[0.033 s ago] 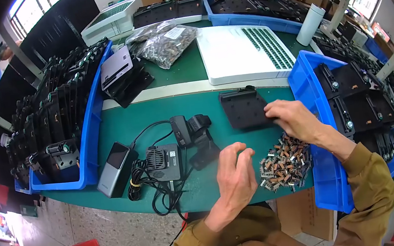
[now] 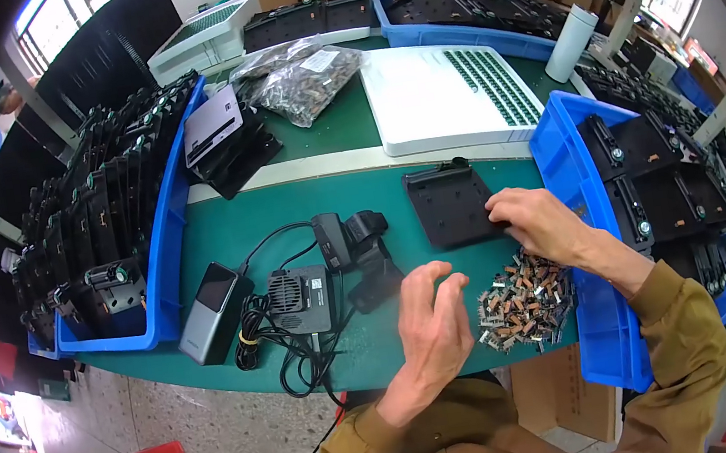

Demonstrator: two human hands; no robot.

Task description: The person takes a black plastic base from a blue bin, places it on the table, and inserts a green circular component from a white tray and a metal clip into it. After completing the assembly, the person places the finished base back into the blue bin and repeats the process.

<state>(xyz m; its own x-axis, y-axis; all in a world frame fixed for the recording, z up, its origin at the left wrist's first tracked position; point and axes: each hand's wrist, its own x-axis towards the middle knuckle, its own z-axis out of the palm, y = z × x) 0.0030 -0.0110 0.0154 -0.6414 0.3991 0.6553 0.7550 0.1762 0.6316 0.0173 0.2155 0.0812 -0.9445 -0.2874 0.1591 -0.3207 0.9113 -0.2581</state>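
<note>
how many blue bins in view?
3. One blue bin along the bench's left side, one on the right beside the right hand, one at the back. More may be hidden at the rim.

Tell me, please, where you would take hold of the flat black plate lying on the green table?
Probably the black plate by its left edge, coming from the left: it lies flat, the right hand already covers its right edge, and the left side is bare.

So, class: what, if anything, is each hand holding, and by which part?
The right hand rests its fingers on the black plate at its right edge, not lifting it. The left hand holds nothing, fingers spread.
</note>
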